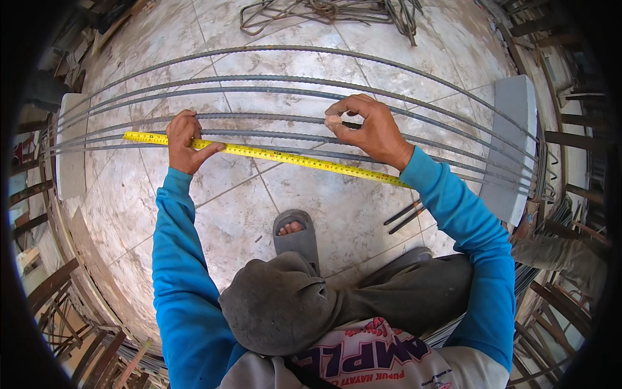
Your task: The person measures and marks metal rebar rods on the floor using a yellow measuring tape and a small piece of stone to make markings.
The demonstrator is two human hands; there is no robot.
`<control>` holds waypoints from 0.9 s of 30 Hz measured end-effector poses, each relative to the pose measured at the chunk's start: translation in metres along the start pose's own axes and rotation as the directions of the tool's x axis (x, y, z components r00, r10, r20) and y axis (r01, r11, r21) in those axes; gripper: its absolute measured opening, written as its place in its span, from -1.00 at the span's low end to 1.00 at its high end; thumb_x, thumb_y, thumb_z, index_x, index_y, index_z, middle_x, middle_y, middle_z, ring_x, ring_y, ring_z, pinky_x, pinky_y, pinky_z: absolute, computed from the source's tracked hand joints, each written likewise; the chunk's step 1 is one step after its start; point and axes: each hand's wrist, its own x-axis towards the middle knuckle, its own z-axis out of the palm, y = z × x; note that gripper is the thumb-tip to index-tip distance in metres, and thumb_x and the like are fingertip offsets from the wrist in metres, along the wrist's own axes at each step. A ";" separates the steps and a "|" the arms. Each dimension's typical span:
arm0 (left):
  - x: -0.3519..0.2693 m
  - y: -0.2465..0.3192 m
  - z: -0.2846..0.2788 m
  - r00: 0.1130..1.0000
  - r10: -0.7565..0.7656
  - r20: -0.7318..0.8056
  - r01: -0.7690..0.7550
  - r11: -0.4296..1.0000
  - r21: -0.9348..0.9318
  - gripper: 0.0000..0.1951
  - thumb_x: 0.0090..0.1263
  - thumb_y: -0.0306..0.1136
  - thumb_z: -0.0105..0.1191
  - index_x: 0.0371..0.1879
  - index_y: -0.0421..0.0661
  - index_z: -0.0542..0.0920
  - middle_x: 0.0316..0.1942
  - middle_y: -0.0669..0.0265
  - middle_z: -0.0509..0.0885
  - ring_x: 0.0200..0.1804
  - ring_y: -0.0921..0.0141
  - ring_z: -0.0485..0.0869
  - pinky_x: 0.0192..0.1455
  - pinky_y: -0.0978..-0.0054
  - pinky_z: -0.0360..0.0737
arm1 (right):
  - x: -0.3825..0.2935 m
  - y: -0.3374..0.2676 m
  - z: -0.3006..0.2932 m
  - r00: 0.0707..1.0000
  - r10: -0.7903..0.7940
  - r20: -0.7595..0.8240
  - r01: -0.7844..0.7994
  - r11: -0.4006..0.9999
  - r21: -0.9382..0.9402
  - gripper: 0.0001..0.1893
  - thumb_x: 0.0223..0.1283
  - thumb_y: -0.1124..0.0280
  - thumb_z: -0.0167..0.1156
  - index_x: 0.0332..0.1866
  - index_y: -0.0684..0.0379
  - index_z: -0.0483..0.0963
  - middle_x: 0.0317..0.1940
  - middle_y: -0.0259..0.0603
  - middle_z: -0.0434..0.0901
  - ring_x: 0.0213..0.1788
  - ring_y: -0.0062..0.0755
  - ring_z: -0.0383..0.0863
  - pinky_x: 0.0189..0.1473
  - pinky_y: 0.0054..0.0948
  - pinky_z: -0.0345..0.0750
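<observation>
Several ribbed steel rebars (272, 79) run side by side from left to right in front of me. A yellow tape measure blade (291, 160) stretches along the nearest bars, its right part passing under my right forearm. My left hand (184, 143) grips the blade near its left end, with the thumb along it and the fingers at the bars. Between thumb and fingertips, my right hand (371, 126) pinches a small reddish chunk (333, 120), perhaps chalk or brick, right at one of the middle bars.
The bars rest across a pale block (71, 170) at the left and a grey block (505, 150) at the right. Bent rebar stirrups (330, 10) lie on the tiled floor beyond. Two short dark rods (404, 217) lie near my right knee. My sandalled foot (295, 233) is close to the bars.
</observation>
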 end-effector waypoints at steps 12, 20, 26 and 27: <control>-0.002 -0.001 -0.001 1.000 -0.013 0.010 0.013 1.000 0.012 -0.41 -0.19 0.04 0.54 -0.56 -0.05 0.37 -0.28 0.21 0.52 0.16 0.09 0.50 0.13 0.16 0.31 | 0.009 0.005 0.014 0.959 0.279 -0.044 -0.259 0.932 0.254 -0.84 0.20 0.44 0.33 -0.17 0.25 0.62 -0.25 -0.17 0.68 -0.23 -0.42 0.68 -0.17 -0.47 0.64; 0.002 0.003 -0.001 1.000 -0.015 -0.003 0.015 1.000 0.008 -0.44 -0.19 -0.03 0.52 -0.58 -0.07 0.36 -0.28 0.21 0.52 0.16 0.06 0.50 0.16 0.14 0.33 | 0.025 0.001 -0.006 0.967 0.188 -0.174 -0.187 0.982 0.026 -0.82 0.18 0.36 0.35 -0.19 0.22 0.64 -0.24 -0.19 0.71 -0.21 -0.34 0.69 -0.09 -0.38 0.62; 0.002 0.001 -0.001 1.000 0.002 -0.001 -0.002 1.000 0.025 -0.40 -0.21 0.07 0.53 -0.57 -0.08 0.40 -0.26 0.20 0.53 0.15 0.08 0.51 0.13 0.17 0.32 | 0.039 0.020 -0.011 0.993 0.114 0.040 -0.116 0.992 0.049 -0.82 0.21 0.36 0.36 -0.18 0.22 0.64 -0.22 -0.18 0.72 -0.11 -0.28 0.70 0.04 -0.32 0.60; 0.001 0.002 -0.001 1.000 0.001 -0.003 -0.001 1.000 0.024 -0.40 -0.21 0.07 0.53 -0.56 -0.08 0.40 -0.26 0.20 0.53 0.14 0.08 0.51 0.13 0.17 0.31 | 0.039 0.020 -0.011 0.993 0.115 0.041 -0.117 0.992 0.051 -0.82 0.21 0.36 0.36 -0.18 0.22 0.64 -0.22 -0.18 0.72 -0.11 -0.28 0.70 0.04 -0.32 0.60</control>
